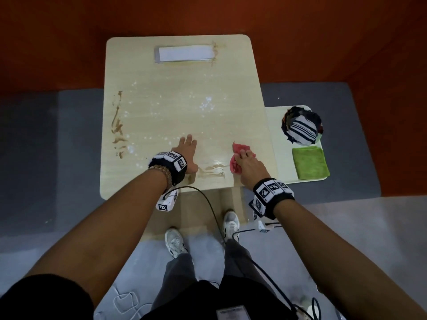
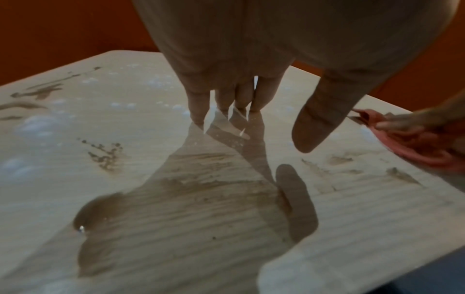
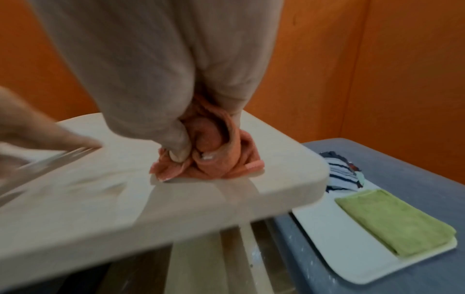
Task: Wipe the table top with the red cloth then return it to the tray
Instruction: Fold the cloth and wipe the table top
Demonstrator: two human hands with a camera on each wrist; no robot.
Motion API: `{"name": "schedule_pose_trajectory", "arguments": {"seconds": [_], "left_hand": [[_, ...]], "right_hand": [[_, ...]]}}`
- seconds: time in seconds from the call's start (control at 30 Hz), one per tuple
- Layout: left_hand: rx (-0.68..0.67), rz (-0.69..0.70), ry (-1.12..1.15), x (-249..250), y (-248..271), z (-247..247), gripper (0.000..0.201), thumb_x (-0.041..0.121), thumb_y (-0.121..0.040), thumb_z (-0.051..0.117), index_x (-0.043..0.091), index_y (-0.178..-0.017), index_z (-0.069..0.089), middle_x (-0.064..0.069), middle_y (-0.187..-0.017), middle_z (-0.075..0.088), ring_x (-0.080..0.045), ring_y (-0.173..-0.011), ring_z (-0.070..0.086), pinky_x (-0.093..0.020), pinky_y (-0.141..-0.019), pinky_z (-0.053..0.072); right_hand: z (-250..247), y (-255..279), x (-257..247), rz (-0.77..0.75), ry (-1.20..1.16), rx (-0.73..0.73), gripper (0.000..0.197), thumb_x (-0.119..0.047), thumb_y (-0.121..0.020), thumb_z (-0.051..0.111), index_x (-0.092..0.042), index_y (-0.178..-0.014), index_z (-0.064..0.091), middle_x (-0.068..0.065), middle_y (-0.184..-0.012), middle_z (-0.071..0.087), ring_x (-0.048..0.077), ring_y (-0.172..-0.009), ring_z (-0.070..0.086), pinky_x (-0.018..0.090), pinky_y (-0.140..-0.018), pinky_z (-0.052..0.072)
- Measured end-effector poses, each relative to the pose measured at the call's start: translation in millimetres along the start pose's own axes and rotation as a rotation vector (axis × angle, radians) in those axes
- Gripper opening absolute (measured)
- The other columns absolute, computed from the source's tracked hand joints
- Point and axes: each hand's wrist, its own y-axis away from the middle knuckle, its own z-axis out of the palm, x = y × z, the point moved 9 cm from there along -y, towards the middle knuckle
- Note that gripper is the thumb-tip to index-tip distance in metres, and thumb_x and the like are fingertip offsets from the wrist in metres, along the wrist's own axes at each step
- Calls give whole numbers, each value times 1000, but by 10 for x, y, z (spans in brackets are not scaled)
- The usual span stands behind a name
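My right hand (image 1: 246, 161) grips the bunched red cloth (image 1: 238, 150) and presses it onto the wooden table top (image 1: 180, 107) near its front right corner. In the right wrist view the thumb and fingers (image 3: 178, 153) curl round the red cloth (image 3: 216, 159). My left hand (image 1: 186, 146) lies flat on the table with straight fingers (image 2: 198, 107), left of the cloth. Brown smears (image 1: 212, 172) sit between the two hands. More brown streaks (image 1: 117, 125) run along the left side. The white tray (image 1: 279, 144) stands lower, to the right of the table.
On the tray lie a folded green cloth (image 1: 309, 161) and a heap of dark and striped cloths (image 1: 302, 128). A white rectangle (image 1: 186, 53) sits at the table's far edge. White specks (image 1: 205, 103) dot the middle. A cable hangs by my legs.
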Motion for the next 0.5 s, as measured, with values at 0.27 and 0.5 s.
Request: {"name": "schedule_pose_trajectory", "arguments": {"seconds": [0.27, 0.5], "left_hand": [[-44, 32, -10, -42, -29, 42, 95, 20, -85, 57, 15, -152, -9, -5, -158, -23, -28, -147, -12, -48, -118, 19], [-100, 44, -41, -77, -64, 56, 93, 19, -85, 54, 16, -152, -11, -5, -157, -24, -29, -147, -11, -44, -118, 22]], "right_hand": [[-61, 40, 73, -15, -72, -5, 62, 6, -86, 54, -11, -144, 40, 10, -156, 29, 28, -143, 26, 39, -107, 39], [126, 99, -198, -9, -37, -35, 64, 1, -85, 56, -7, -145, 35, 13, -155, 26, 29, -142, 22, 37, -104, 41]]}}
